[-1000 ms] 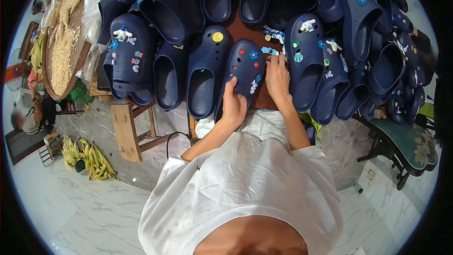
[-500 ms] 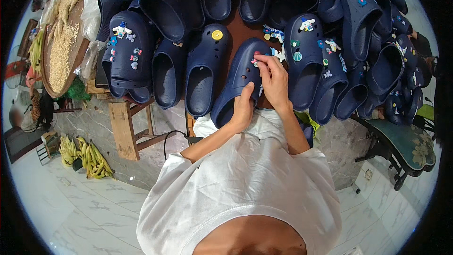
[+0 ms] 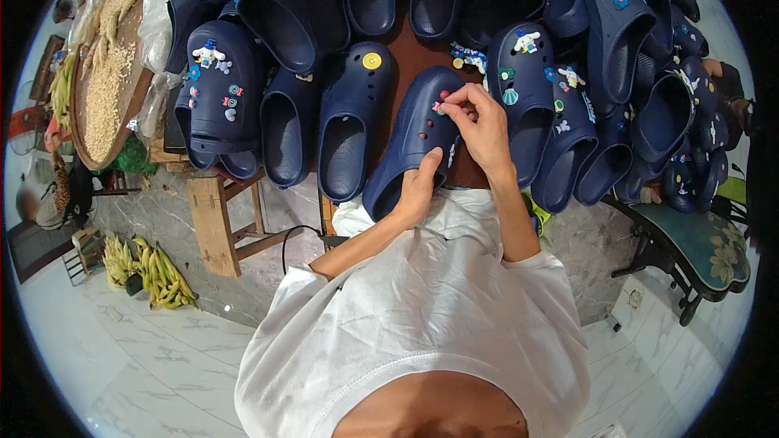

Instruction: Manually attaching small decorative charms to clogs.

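Note:
A navy blue clog (image 3: 415, 120) lies on the brown table in front of me, its toe pointing away. My left hand (image 3: 418, 188) grips the near end of it, thumb along the side and the other fingers out of sight in the foot opening. Over the toe's right side, my right hand (image 3: 480, 120) pinches with thumb and forefinger at a small pink shoe charm (image 3: 439, 107). Just above the fingertips sits a round red-pink charm (image 3: 444, 94). Several holes in the toe are bare.
Left of it stand a clog with a yellow button charm (image 3: 372, 61) and a decorated clog (image 3: 223, 89). Loose charms (image 3: 468, 57) lie beyond the toe. A charm-covered clog (image 3: 519, 85) is close on the right. A wooden stool (image 3: 213, 223) stands below left.
My right hand has shifted slightly right, its wrist swinging outward, while the fingertips stay by the charm. My left hand and the clog have barely moved.

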Available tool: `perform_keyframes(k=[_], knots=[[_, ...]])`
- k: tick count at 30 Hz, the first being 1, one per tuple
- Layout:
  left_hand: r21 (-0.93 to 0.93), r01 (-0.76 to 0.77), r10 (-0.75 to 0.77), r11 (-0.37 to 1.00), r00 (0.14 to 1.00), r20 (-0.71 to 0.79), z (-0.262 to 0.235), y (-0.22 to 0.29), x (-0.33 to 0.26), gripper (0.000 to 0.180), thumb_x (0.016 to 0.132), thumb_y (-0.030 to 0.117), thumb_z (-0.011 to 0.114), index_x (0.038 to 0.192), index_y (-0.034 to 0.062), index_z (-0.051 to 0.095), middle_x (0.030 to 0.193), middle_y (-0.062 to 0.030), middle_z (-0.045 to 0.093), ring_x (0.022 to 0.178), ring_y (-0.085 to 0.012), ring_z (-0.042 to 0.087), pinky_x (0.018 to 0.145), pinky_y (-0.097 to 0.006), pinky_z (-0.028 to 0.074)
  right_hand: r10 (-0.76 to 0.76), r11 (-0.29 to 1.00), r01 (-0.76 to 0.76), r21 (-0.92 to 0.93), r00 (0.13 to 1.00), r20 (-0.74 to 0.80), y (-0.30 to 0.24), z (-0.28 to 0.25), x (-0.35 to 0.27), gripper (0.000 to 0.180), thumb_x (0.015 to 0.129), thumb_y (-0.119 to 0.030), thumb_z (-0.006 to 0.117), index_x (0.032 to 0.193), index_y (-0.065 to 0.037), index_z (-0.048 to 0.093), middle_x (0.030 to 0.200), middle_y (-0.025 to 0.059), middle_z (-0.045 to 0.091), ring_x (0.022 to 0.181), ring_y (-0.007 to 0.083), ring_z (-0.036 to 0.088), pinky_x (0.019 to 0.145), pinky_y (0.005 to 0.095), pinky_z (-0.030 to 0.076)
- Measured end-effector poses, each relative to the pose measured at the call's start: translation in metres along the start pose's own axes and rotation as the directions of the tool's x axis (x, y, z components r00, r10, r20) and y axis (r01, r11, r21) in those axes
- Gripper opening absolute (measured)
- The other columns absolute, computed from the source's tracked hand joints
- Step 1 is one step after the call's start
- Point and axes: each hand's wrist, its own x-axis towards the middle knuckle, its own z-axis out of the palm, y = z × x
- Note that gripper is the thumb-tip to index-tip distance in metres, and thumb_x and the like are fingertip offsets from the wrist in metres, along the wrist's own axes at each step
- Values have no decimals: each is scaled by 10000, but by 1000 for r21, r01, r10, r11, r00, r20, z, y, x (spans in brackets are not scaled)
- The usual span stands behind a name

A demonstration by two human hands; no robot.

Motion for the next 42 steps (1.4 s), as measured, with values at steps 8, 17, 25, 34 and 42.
perform_keyframes(k=[8, 17, 25, 34, 42], knots=[[175, 123, -120, 977, 992, -28, -10, -4, -1, 514, 973, 394, 554, 1207, -65, 562, 1118, -72, 577, 1009, -142, 509, 899, -280, 413, 2, 987, 8, -159, 998, 68, -9, -6, 6, 132, 828, -138, 729, 838, -39, 642, 875, 64, 676, 714, 209, 678, 661, 317, 506], [299, 33, -42, 954, 999, 23, -2, 10, -4, 472, 972, 363, 546, 1231, -32, 538, 1112, -56, 565, 1003, -133, 510, 889, -286, 414, -72, 963, 99, -249, 991, 114, -2, -12, 6, 98, 826, -84, 730, 843, -14, 664, 818, 60, 665, 691, 128, 622, 629, 263, 473], [-283, 110, -100, 953, 994, 49, -1, 9, 7, 348, 936, 202, 596, 1224, 11, 552, 1153, -45, 584, 1049, -140, 539, 936, -297, 418, -40, 999, 40, 15, 999, -10, 9, -5, -4, 75, 855, -37, 707, 923, -10, 687, 830, 29, 632, 742, 84, 616, 659, 211, 469], [-448, 138, -123, 883, 990, 63, -18, 13, 6, 233, 846, 83, 649, 1072, 33, 616, 1034, -43, 643, 984, -156, 597, 924, -317, 438, -224, 964, 215, -158, 973, -46, 8, 2, -27, 126, 887, -78, 647, 998, -61, 704, 947, 117, 625, 892, 294, 638, 776, 363, 505], [-493, 123, -105, 862, 992, 64, -28, 30, 16, 399, 843, 135, 605, 1219, 22, 539, 1237, -94, 601, 1155, -237, 544, 1048, -385, 377, -75, 895, 2, -447, 987, -145, 47, 0, -46, 277, 923, 15, 514, 1192, -18, 569, 1074, 181, 569, 934, 393, 611, 798, 464, 503]])
